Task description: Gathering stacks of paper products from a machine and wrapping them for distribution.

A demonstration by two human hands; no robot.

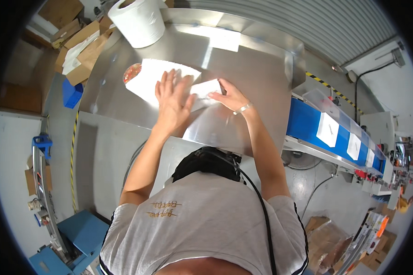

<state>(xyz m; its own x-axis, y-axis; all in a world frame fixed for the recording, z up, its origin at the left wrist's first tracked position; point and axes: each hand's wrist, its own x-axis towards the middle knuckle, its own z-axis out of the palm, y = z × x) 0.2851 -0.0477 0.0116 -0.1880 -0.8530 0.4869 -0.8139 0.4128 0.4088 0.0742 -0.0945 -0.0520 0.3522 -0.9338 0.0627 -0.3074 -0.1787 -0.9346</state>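
Observation:
My left hand lies with its fingers stretched out over a white sheet on the steel table. A red patterned rounded thing shows at the sheet's left end, the rest of it covered. My right hand, a band at its wrist, grips the right end of a small white packet, thumb in front and fingers behind. The packet's left end lies close to my left fingers; whether it joins the sheet I cannot tell.
A large white roll stands at the table's far left. Beyond it are open cardboard boxes and a blue bin. To the right, a blue conveyor belt carries several white packets. A white sheet lies at the back.

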